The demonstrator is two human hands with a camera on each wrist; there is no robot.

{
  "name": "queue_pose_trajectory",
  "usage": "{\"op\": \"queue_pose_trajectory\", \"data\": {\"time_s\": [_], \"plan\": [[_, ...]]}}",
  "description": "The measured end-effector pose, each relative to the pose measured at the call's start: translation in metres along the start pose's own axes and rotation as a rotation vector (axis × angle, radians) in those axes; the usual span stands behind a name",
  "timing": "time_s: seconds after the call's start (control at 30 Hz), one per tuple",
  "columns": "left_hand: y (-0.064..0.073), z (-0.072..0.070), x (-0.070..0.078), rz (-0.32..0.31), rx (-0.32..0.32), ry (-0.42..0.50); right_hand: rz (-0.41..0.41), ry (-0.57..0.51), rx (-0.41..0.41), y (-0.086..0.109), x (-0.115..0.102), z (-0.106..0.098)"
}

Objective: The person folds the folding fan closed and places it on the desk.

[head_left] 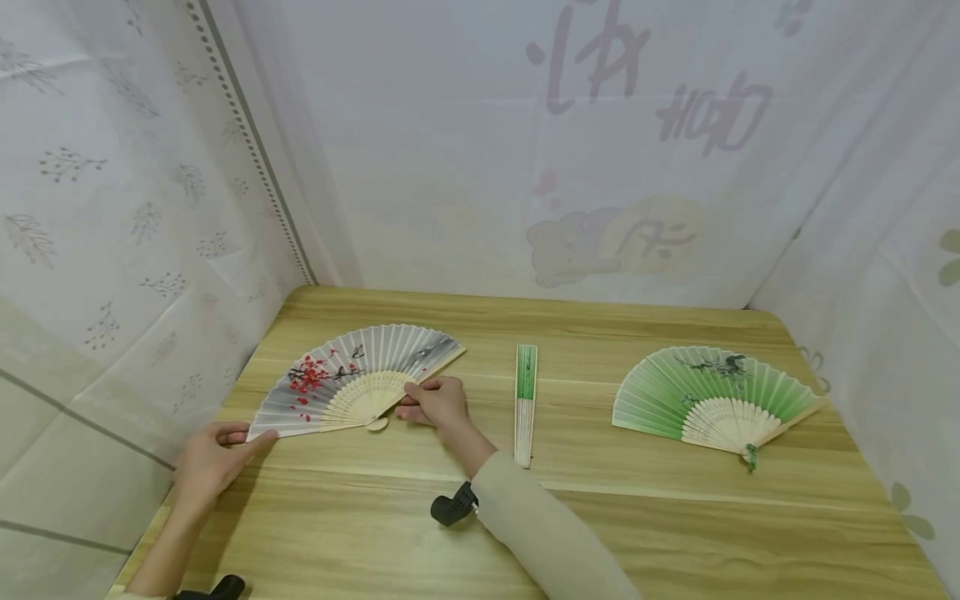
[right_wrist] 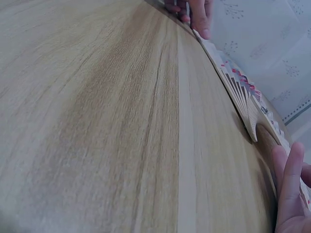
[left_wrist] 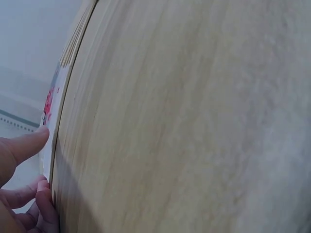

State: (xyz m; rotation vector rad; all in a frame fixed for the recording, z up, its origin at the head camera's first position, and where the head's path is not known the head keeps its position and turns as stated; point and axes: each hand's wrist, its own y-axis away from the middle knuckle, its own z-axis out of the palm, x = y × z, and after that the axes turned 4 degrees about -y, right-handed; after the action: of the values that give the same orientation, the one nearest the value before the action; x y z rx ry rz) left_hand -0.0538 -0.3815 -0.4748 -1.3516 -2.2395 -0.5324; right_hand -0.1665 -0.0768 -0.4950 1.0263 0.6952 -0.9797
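A folding fan point(head_left: 386, 358) with red blossoms on grey-white cloth is spread at the left of the table. My left hand point(head_left: 210, 462) pinches its left end, the thumb on top and fingertips beneath, as the left wrist view shows at the fan's edge point(left_wrist: 54, 104). With thumb and fingers, my right hand point(head_left: 442, 404) holds the right outer stick, a little above the pivot. In the right wrist view the slats point(right_wrist: 238, 94) fan out between both hands, and some right fingers point(right_wrist: 291, 177) extend along the near side.
A closed green folding fan point(head_left: 526, 404) lies upright in the middle of the wooden table point(head_left: 375, 517). Farther right, an open green fan point(head_left: 712, 396) with a green tassel point(head_left: 752, 457) lies spread. Printed curtains point(head_left: 450, 150) hang behind and on both sides.
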Motion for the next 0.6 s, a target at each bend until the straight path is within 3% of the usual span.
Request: {"op": "queue_pose_trajectory", "data": {"time_s": [0.33,0.6], "plan": [[-0.003,0.002,-0.001,0.004,0.007,-0.059,-0.004,0.055,0.048,0.0,0.0,0.004],[-0.009,-0.001,-0.008,0.093,-0.03,-0.089,0.006,0.034,0.041,-0.001,0.0,0.003]]}}
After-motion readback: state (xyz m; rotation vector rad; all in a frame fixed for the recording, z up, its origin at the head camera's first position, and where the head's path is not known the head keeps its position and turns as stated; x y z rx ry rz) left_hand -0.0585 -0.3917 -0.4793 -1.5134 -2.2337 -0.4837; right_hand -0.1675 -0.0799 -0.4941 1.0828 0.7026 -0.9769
